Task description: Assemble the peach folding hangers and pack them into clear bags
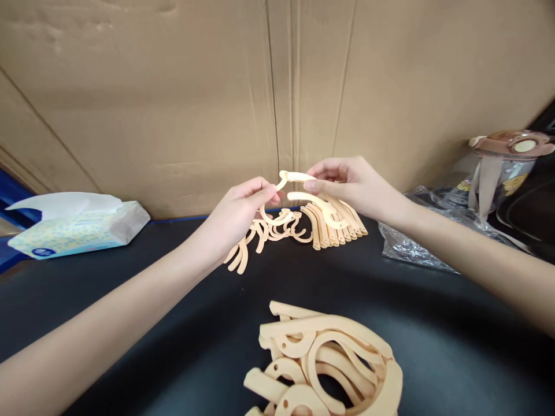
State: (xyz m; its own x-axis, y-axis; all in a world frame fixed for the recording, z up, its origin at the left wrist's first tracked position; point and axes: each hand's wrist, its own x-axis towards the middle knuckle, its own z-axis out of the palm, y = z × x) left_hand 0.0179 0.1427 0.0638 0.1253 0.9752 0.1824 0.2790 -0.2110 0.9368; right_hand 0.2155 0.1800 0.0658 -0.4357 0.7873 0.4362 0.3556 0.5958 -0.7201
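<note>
My left hand (249, 202) pinches a cream plastic hook piece (280, 220) of what looks like a folding clothes hanger. Between thumb and fingers, my right hand (342, 176) grips a cream hanger arm (299, 177), its end meeting a piece at the left fingertips. Whether the two are joined I cannot tell. Another curved cream piece (318, 203) hangs just below my right hand. Beyond and under the hands lie several loose hook pieces (238, 257) and a row of hanger arms (332, 234). Closest to me is a pile of folded cream hangers (329, 364).
A tissue pack (78, 228) lies at the left on the black table (182, 335). To the right are crumpled clear plastic wrap (416, 242) and a drinking bottle (503, 167) with a strap. A cardboard wall (173, 104) stands behind.
</note>
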